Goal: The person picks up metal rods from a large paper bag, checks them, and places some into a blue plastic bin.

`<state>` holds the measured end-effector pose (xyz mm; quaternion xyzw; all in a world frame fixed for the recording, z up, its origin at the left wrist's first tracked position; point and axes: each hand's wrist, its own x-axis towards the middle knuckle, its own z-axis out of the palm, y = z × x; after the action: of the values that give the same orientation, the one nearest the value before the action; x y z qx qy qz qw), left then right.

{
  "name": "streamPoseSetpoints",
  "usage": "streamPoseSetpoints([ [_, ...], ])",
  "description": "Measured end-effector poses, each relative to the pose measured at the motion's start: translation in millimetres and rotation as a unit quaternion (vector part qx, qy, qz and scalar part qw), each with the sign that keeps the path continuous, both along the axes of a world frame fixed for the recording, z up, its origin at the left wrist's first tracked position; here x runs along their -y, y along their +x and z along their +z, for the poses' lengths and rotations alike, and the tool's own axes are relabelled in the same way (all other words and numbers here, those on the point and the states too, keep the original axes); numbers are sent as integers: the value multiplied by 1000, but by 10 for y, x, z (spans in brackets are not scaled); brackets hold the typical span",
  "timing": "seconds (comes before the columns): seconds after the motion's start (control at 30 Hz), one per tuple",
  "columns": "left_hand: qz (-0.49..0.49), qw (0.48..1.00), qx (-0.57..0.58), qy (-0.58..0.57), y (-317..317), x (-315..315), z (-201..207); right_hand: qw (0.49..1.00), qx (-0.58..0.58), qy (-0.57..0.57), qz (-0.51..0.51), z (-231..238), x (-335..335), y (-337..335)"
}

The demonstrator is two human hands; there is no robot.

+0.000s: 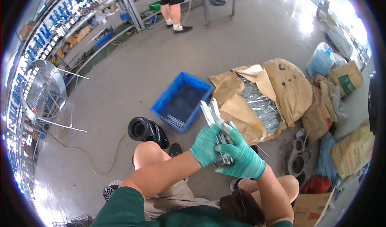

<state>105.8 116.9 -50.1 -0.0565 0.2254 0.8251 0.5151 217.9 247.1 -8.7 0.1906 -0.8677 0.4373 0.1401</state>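
Both hands wear green gloves and are closed round one bundle of thin silvery metal rods [210,112], held up in front of my knees. My left hand [205,145] grips the bundle from its left side, and my right hand [243,153] wraps it from the right. The rods' upper ends fan out above my fingers; their lower ends show below my hands. Just beyond, a blue plastic crate [161,99] holds a few similar rods along its near end. To its right, a torn-open brown paper sack [287,86] shows many more loose metal rods [259,104].
Black ring-shaped parts [140,129] stand left of my knee. A metal fan [43,89] and a hose [94,170] are at the left. Sacks [354,146] and round metal castings [297,162] crowd the right. A person [173,5] stands at the far workbench.
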Motion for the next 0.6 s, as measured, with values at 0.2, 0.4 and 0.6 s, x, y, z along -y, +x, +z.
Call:
streamPoseSetpoints([
  [0.2, -119, 972, -181, -93, -86, 16, 344, 884, 164, -418, -127, -40, -186, 107],
  [0.4, -309, 860, -369, -167, 271, -5, 354, 828, 235, -508, -22, -64, -95, -94],
  [0.6, -183, 921, -312, -141, 172, -217, -19, 766, 76, -627, -124, 107, -192, 14],
])
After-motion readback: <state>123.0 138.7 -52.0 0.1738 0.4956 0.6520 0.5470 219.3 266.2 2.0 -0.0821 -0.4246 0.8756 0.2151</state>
